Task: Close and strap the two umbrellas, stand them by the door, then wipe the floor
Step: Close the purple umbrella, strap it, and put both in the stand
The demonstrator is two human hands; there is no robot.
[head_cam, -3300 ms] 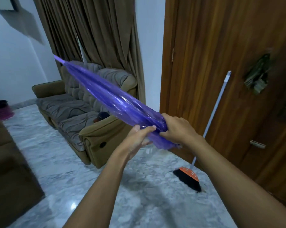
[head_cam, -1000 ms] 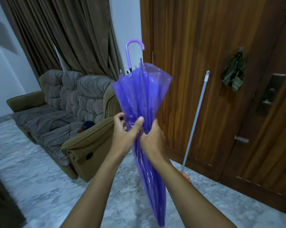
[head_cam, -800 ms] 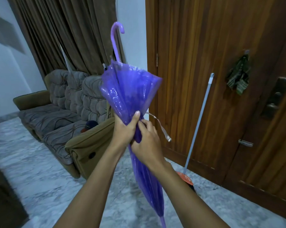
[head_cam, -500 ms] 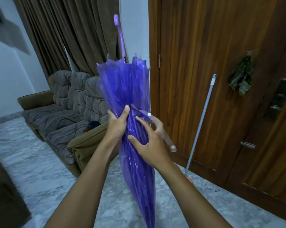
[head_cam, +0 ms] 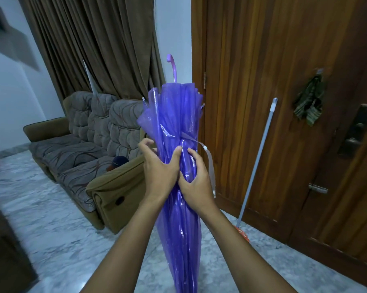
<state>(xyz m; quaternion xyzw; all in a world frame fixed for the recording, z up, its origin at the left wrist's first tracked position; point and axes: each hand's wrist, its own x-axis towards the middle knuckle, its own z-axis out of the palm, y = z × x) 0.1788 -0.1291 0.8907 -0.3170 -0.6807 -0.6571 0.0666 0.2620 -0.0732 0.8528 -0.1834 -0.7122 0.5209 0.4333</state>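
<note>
Since half a second ago the right hand (head_cam: 196, 182) has come back onto the folded canopy, and the strap (head_cam: 208, 157) that it had drawn out toward 3 o'clock now hangs loose down the right side of the bundle. The curved handle (head_cam: 172, 66) sits lower in the view than before, and more of its hook shows.

The purple umbrella (head_cam: 178, 127) is held upright in the middle of the view — long axis running from 12 to 6 o'clock, handle up, tip end down and cut off by the bottom edge. Its canopy is gathered but unstrapped, the folds flaring open at the top.

The left hand (head_cam: 160, 168) wraps the canopy from the 9 o'clock side, thumb pressed across the front, fingers curled round the back. The right hand clasps it from the 3 o'clock side, just below and touching the left, its thumb lying up the front of the folds. Both forearms rise from the bottom edge and meet at the bundle.

At 3 o'clock a broom (head_cam: 256, 163) leans against the wooden door (head_cam: 263, 81) — at 9 o'clock stands a sofa (head_cam: 89, 149) on the marble floor (head_cam: 51, 240).
</note>
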